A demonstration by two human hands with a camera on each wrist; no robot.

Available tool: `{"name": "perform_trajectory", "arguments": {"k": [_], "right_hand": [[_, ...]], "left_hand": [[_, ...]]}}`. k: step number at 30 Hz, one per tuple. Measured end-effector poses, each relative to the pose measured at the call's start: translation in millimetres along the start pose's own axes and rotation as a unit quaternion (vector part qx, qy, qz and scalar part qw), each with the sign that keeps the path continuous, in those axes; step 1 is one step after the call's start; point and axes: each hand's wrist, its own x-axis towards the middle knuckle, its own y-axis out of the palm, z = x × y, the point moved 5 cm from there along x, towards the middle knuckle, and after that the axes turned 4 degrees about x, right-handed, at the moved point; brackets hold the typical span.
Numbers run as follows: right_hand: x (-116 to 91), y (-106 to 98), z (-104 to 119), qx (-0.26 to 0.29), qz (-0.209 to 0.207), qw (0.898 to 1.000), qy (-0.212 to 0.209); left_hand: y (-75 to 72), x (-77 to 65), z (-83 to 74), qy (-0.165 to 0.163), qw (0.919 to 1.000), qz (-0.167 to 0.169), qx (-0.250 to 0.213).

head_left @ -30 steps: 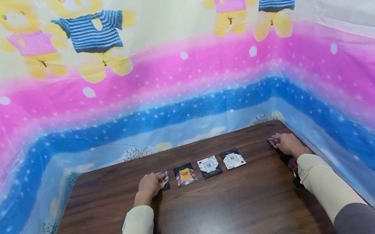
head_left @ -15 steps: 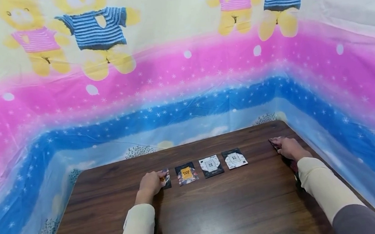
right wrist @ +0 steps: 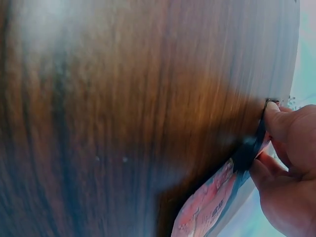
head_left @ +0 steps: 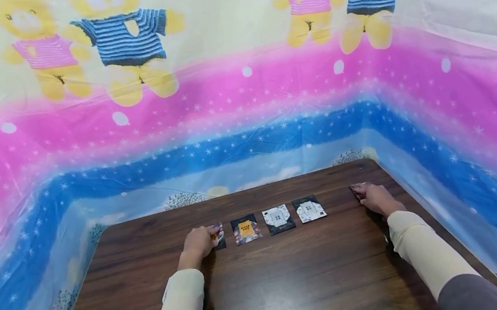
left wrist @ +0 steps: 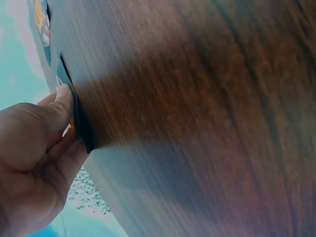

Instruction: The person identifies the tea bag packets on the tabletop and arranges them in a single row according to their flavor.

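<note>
In the head view my left hand is on the leftmost sachet, whose left part it covers. From the left wrist, thumb and fingers pinch that flat sachet near its edge, close over the brown table. Toward the table's right edge, my right hand holds a dark sachet between thumb and fingers; most of it is hidden. Just below these fingers in the right wrist view lies a pink-printed packet, largely covered by my forearm in the head view.
Between my hands lie a black sachet with an orange label, a white-and-black sachet and another like it, in a row. A bear-printed cloth hangs behind the table and along its sides.
My right hand has shifted slightly left with its sachet, and the pink-printed packet under that forearm shows less in the head view. My left hand stays at the leftmost sachet.
</note>
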Motion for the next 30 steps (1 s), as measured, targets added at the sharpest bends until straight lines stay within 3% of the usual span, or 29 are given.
{"name": "perform_trajectory", "arguments": {"k": [7,13,23,30], "right_hand": [[-2.7,3.5,15.3,0.016,0.001,1.000,0.008],[-5.8,9.3,29.1,0.029,-0.008,1.000,-0.005],[-1.9,17.7,49.6,0.003,-0.023,0.999,-0.031],[0.8,22.5,58.4,0.014,-0.010,1.000,-0.019]], "left_hand": [[-0.6,2.2,2.8,-0.002,0.9999,-0.004,-0.015],[1.7,1.4,0.7,0.003,1.0000,0.000,-0.001],[5.6,4.3,0.9,0.006,0.9999,-0.001,0.012],[2.1,1.7,-0.5,0.011,0.9999,-0.005,0.012]]}}
